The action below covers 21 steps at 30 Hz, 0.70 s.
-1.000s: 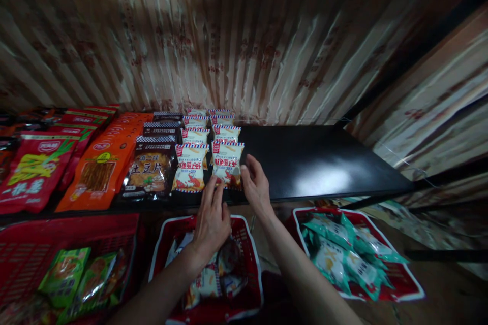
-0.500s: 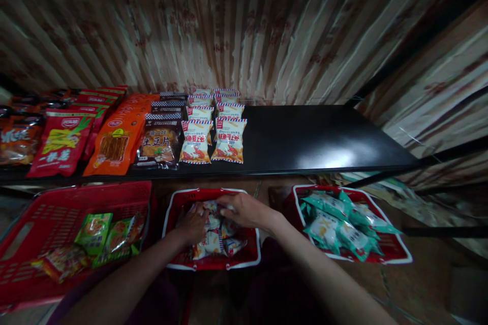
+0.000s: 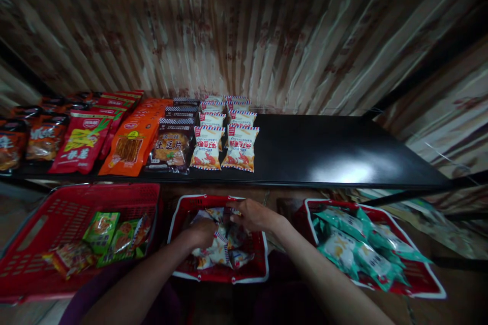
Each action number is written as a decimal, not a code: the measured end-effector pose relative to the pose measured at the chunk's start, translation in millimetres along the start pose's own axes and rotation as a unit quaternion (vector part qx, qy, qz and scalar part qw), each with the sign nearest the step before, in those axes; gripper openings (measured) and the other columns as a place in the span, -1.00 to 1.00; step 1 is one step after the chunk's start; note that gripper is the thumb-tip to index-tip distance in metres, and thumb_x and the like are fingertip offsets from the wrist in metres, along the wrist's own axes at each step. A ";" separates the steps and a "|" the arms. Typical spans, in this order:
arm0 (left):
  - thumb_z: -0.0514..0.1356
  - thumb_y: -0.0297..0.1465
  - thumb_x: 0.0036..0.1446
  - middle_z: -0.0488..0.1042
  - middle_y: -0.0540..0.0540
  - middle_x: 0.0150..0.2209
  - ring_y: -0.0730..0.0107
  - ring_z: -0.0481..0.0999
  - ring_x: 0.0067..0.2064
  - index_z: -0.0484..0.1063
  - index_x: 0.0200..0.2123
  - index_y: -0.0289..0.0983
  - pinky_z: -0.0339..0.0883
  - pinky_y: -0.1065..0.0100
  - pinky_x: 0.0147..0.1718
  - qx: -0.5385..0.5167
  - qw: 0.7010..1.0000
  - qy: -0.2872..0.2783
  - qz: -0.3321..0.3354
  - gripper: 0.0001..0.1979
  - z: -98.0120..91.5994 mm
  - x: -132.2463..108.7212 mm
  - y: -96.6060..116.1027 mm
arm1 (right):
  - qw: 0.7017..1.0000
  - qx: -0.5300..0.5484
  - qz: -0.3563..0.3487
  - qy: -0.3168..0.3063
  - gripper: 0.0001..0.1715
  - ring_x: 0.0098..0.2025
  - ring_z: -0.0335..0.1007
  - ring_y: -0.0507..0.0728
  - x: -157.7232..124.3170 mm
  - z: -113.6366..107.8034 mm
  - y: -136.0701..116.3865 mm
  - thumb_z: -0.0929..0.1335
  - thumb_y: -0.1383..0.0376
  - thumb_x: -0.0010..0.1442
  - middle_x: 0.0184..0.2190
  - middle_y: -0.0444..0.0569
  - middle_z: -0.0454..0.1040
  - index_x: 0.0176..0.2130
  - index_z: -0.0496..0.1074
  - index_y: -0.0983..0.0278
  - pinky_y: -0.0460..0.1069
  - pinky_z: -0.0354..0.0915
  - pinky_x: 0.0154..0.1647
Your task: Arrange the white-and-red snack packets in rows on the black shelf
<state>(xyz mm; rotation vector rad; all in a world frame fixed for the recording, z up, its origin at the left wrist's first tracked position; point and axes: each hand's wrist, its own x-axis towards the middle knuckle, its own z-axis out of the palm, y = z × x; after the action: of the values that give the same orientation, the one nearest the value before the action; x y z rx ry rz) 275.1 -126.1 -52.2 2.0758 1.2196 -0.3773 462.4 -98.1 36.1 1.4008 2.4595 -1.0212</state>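
Both my hands reach into the middle red basket (image 3: 266, 259), among small white snack bags (image 3: 213, 254) with red and blue striped ends. My left hand (image 3: 204, 232) is curled closed on a snack bag at the basket's left side; its fingertips are partly hidden. At the far right rim, my right hand (image 3: 252, 215) bends its fingers against another snack bag, thumb and fingers close together. Above on the black shelf, matching white snack bags (image 3: 241, 148) stand in two rows, one behind another.
Left of them on the shelf (image 3: 297, 152) stand brown potato-slice packs (image 3: 170, 146), orange packs (image 3: 129, 147), red packs (image 3: 82, 142) and dark packs (image 3: 46, 137). A larger red basket (image 3: 57, 213) holds green packs (image 3: 101, 231). Teal bags (image 3: 343, 251) fill the right basket (image 3: 423, 284).
My left hand has moved right and curled up among the bags. My right hand has shifted slightly, its fingers drawn in. The whole view has swung a little, moving the scene right and down.
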 end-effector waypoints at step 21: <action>0.32 -0.21 -0.11 0.55 -0.06 -0.38 0.37 0.50 -0.37 0.47 -0.24 -0.29 0.35 0.39 -0.33 -0.669 0.631 0.383 0.086 -0.64 -80.4 -148.0 85.0 | 0.761 0.580 -0.049 0.286 -0.32 -0.10 0.45 0.21 -114.4 20.5 -91.4 0.43 0.05 0.01 -0.11 0.02 0.52 0.08 0.32 0.24 0.12 0.37 -0.09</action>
<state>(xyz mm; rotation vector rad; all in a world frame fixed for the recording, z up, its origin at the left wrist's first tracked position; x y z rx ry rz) 263.6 -194.4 123.3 0.8614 1.0659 1.3028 448.9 -223.2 113.7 2.0914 2.1723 -2.8043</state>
